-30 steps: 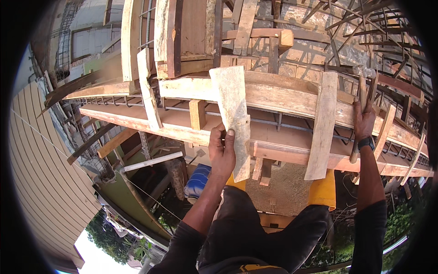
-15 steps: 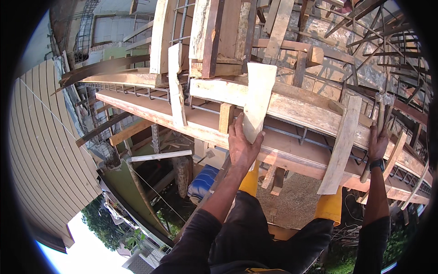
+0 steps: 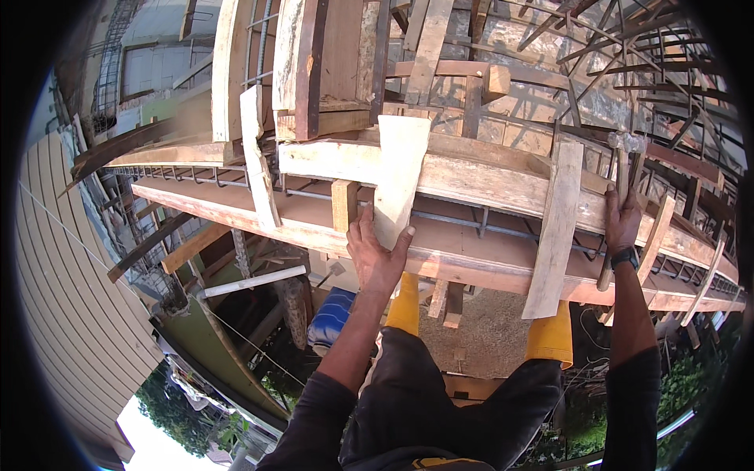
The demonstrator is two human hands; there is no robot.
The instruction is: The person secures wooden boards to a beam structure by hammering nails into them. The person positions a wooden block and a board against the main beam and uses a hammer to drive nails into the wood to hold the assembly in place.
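My left hand (image 3: 375, 255) is closed on the lower end of a short pale wooden board (image 3: 402, 169), thumb on one side and fingers on the other. That board lies across the two long planks of a narrow beam form (image 3: 306, 216), with steel rebar (image 3: 463, 224) running between them. In my right hand (image 3: 623, 222) is a hammer (image 3: 627, 143), gripped by its handle, head pointing away from me above the far plank. A second crosspiece board (image 3: 556, 228) spans the form between my hands, and another narrow one (image 3: 258, 157) spans it to the left.
Upright form boards (image 3: 302, 63) rise beyond the beam. Crossed timber props (image 3: 613, 47) crowd the far right. Below the form, near my yellow boots (image 3: 548, 334), lies sandy ground (image 3: 487, 345). A blue bundle (image 3: 332, 318) and a white pole (image 3: 253, 281) are lower left.
The whole scene has shifted left in the view as my head turned. My left hand still grips the board, and the hammer stays in my right hand.
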